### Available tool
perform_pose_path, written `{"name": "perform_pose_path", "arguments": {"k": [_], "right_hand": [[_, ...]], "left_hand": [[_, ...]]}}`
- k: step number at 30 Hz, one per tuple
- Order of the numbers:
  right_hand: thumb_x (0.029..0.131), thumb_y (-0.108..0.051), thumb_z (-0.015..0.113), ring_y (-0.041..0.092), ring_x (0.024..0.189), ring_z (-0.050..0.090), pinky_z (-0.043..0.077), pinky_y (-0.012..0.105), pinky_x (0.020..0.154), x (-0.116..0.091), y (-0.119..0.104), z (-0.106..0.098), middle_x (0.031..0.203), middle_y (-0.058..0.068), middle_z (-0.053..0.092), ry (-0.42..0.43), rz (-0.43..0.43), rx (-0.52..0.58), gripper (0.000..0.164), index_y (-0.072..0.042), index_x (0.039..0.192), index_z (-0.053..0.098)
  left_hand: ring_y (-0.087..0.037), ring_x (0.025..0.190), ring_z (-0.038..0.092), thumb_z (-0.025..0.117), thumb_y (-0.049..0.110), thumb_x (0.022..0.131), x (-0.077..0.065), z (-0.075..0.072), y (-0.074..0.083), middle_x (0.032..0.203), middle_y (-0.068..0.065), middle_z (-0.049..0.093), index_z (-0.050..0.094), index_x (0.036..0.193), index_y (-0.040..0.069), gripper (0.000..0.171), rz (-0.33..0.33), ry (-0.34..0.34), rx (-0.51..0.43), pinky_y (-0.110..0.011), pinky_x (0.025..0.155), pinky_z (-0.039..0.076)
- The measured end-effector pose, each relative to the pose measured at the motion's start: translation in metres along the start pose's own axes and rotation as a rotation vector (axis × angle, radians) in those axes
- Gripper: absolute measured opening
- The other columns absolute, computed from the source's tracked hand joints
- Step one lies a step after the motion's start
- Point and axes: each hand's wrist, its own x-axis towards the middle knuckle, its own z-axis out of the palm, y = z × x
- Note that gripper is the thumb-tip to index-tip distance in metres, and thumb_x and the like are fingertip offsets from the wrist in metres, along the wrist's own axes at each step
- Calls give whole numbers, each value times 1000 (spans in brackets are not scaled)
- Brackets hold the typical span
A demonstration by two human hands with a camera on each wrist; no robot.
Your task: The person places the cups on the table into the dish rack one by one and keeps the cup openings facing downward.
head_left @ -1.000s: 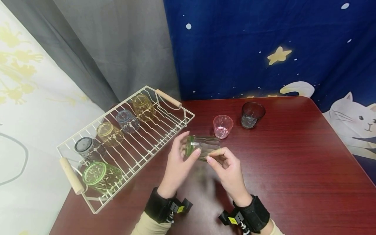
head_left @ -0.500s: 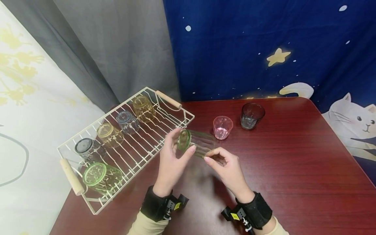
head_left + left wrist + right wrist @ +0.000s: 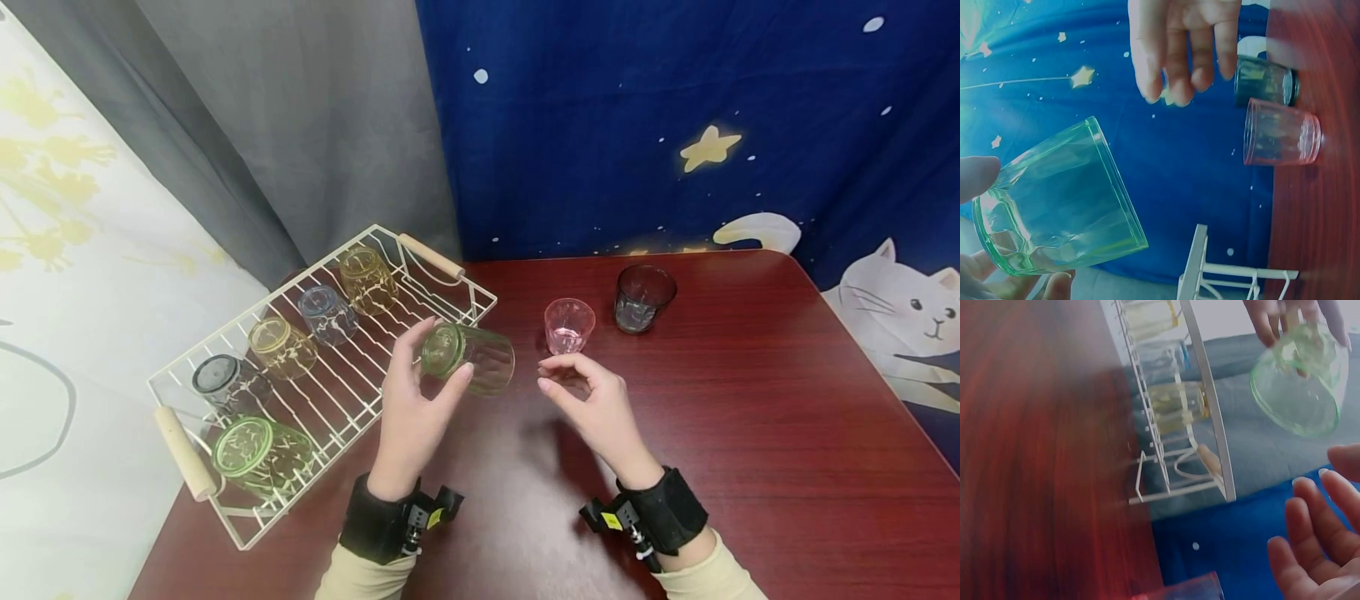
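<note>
My left hand point(image 3: 415, 408) grips a pale green glass point(image 3: 480, 360) by its base, thumb on one side and fingers on the other. The glass is held tilted above the table, its base towards the rack and its rim point(image 3: 1119, 184) facing my right hand. Apart from the glass, my right hand point(image 3: 592, 404) hovers with fingers loosely bent and nothing between them; the right wrist view also shows a gap between its fingers point(image 3: 1313, 528) and the glass. Just beyond this hand a small pink glass point(image 3: 570, 325) stands upright on the table.
A white wire rack point(image 3: 367, 412) with wooden handles stands at the left. Along its far side sit upside-down glasses: green point(image 3: 262, 454), grey point(image 3: 228, 383), two amber, including one amber glass point(image 3: 367, 279), and blue point(image 3: 327, 315). A dark grey glass point(image 3: 645, 297) stands upright behind the pink one.
My right hand has let go of the green glass's rim and drawn off to the right. My left hand has carried the glass left towards the rack, turning its base more into view.
</note>
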Motion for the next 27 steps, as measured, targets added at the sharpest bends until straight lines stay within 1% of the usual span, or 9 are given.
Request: {"name": "perform_pose_path", "arguments": {"k": [2, 5, 8, 10, 13, 15, 19, 21, 27], "right_hand": [[87, -16, 72, -2, 92, 64, 53, 15, 82, 3, 1, -4, 104, 5, 73, 14, -5, -73, 22, -14, 109, 70], [85, -16, 73, 2, 96, 62, 49, 14, 84, 8, 3, -9, 107, 1, 71, 41, -27, -187, 26, -17, 111, 70], [84, -15, 74, 9, 99, 61, 44, 13, 85, 13, 5, -13, 109, 1, 70, 52, -44, -254, 31, -16, 114, 68], [83, -15, 74, 13, 101, 60, 43, 15, 85, 16, 7, -16, 111, 4, 69, 52, -47, -284, 35, -15, 117, 67], [83, -15, 74, 18, 103, 58, 43, 23, 85, 21, 10, -20, 114, 6, 67, 51, -35, -320, 38, -15, 120, 66], [83, -15, 73, 20, 105, 58, 44, 30, 87, 25, 13, -23, 116, 8, 66, 55, -29, -336, 39, -14, 121, 65], [82, -12, 73, 27, 110, 58, 46, 43, 93, 33, 20, -28, 121, 9, 63, 61, -21, -344, 40, -13, 122, 63], [83, -11, 73, 29, 112, 57, 46, 46, 95, 37, 23, -31, 124, 11, 62, 61, -22, -349, 42, -12, 123, 62], [83, -12, 74, 34, 117, 55, 45, 49, 97, 47, 32, -39, 127, 14, 59, 76, -26, -387, 46, -10, 127, 60]], "left_hand": [[-13, 128, 51, 73, 18, 85, 0, -3, -2, 140, -1, 52, 46, 139, 14, 60, 0, 8, 10, -43, 108, 45], [-13, 126, 53, 74, 18, 85, 1, -6, -4, 140, -2, 53, 46, 138, 15, 60, -11, 16, 30, -43, 107, 47], [-12, 127, 51, 73, 19, 86, 0, -11, -6, 140, 1, 52, 47, 138, 16, 59, -27, 26, 56, -43, 108, 45], [-12, 128, 49, 73, 20, 86, 1, -13, -7, 139, 4, 52, 47, 138, 16, 58, -35, 35, 74, -44, 108, 44], [-12, 123, 54, 73, 20, 86, 1, -17, -8, 138, 4, 53, 47, 138, 18, 59, -46, 53, 86, -39, 104, 46], [-12, 120, 57, 73, 19, 86, 1, -20, -8, 138, 4, 53, 47, 138, 17, 59, -48, 63, 84, -33, 101, 48], [-9, 122, 56, 73, 19, 86, 3, -25, -9, 139, 5, 53, 46, 139, 17, 60, -49, 89, 100, -25, 101, 46], [-10, 126, 53, 74, 19, 85, 4, -28, -10, 140, 4, 52, 46, 139, 16, 60, -40, 103, 120, -27, 105, 43], [-14, 131, 48, 75, 21, 84, 6, -37, -13, 138, -1, 54, 48, 138, 14, 61, -13, 143, 194, -34, 110, 37]]}}
